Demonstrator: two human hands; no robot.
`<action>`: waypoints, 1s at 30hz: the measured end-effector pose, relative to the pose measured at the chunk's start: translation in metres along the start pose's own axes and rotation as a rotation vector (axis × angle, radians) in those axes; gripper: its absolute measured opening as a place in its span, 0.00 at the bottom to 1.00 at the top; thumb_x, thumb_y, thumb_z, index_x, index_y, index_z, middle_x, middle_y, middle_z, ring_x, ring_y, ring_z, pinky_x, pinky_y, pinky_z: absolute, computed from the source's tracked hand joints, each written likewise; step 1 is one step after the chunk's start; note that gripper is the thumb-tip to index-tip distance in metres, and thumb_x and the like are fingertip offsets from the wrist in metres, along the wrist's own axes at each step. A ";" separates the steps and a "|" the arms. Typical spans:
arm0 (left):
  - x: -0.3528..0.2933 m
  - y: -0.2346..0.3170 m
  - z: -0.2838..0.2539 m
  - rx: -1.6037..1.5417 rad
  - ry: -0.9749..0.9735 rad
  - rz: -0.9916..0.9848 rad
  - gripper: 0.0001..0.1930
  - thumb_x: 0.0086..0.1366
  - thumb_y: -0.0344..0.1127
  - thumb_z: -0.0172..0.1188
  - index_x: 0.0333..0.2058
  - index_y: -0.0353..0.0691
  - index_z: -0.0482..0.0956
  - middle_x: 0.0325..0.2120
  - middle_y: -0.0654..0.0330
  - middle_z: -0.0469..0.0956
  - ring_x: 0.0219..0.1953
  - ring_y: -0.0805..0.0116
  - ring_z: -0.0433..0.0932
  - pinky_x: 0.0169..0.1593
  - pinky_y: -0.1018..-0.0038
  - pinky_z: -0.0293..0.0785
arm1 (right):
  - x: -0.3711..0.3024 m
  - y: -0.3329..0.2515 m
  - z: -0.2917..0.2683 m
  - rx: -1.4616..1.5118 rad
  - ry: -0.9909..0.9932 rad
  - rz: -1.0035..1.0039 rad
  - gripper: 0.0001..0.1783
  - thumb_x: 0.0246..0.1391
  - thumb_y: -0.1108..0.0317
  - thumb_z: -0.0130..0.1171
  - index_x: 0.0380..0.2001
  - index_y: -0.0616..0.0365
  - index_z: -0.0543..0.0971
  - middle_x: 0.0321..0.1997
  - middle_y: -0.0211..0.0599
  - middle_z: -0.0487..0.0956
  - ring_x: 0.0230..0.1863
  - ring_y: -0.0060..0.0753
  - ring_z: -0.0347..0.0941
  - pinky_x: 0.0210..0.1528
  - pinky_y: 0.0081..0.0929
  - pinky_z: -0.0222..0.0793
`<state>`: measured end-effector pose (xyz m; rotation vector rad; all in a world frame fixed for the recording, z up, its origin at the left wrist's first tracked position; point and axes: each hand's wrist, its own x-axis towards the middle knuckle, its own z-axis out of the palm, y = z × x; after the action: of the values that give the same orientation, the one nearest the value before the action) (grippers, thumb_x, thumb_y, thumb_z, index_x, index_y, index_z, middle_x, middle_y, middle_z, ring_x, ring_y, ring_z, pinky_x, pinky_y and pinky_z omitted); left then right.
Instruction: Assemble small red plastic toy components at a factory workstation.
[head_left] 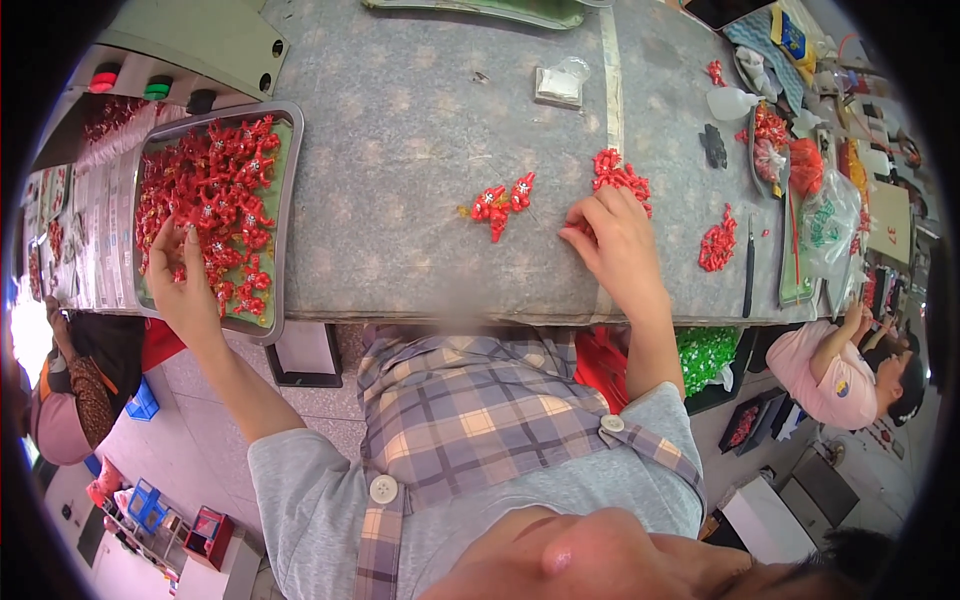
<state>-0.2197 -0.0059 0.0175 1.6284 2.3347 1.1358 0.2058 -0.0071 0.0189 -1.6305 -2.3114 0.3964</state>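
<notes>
At the left, a metal tray (292,180) with a green lining holds a heap of small red plastic figures (225,165) with white marks. My left hand (183,292) reaches over the tray's near left part, thumb and fingers apart among the figures. On the table at the right, my right hand (622,240) has its fingers closed in a pinch. A bit of a red plastic piece shows at its fingertips, mostly hidden. Just beyond that hand lies a small pile of red pieces (622,175). Between my hands rests a small cluster of red figures (497,207) with a yellowish part.
Another red pile (717,245) lies right of my right hand, beside a dark pen-like tool (750,270). Farther off are a small white box (558,87), a white bottle (732,103) and a tray of red parts (770,150). A control box (190,50) stands far left. Co-workers sit at both sides.
</notes>
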 end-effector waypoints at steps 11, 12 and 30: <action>-0.054 0.146 0.103 -0.361 -0.406 0.614 0.09 0.48 0.34 0.65 0.29 0.41 0.77 0.28 0.59 0.76 0.35 0.59 0.73 0.39 0.67 0.68 | -0.016 0.001 -0.006 0.661 0.011 0.364 0.03 0.46 0.76 0.58 0.27 0.62 0.74 0.23 0.31 0.73 0.24 0.20 0.69 0.26 0.20 0.63; -0.064 0.164 0.113 -0.301 -0.475 0.654 0.10 0.47 0.34 0.65 0.29 0.40 0.76 0.28 0.60 0.75 0.34 0.60 0.72 0.39 0.67 0.67 | -0.019 0.003 -0.006 0.723 -0.013 0.390 0.02 0.50 0.76 0.56 0.28 0.62 0.74 0.25 0.29 0.76 0.27 0.15 0.72 0.26 0.15 0.65; -0.094 0.173 0.114 -0.710 -0.821 0.198 0.11 0.47 0.30 0.66 0.32 0.40 0.77 0.24 0.64 0.74 0.30 0.70 0.71 0.35 0.75 0.67 | -0.021 -0.003 0.008 1.665 0.023 0.203 0.06 0.55 0.72 0.52 0.35 0.62 0.73 0.31 0.32 0.75 0.31 0.24 0.73 0.34 0.21 0.70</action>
<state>0.0076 0.0025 0.0086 1.6026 1.1216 0.9013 0.2068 -0.0289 0.0112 -0.8347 -0.9198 1.6636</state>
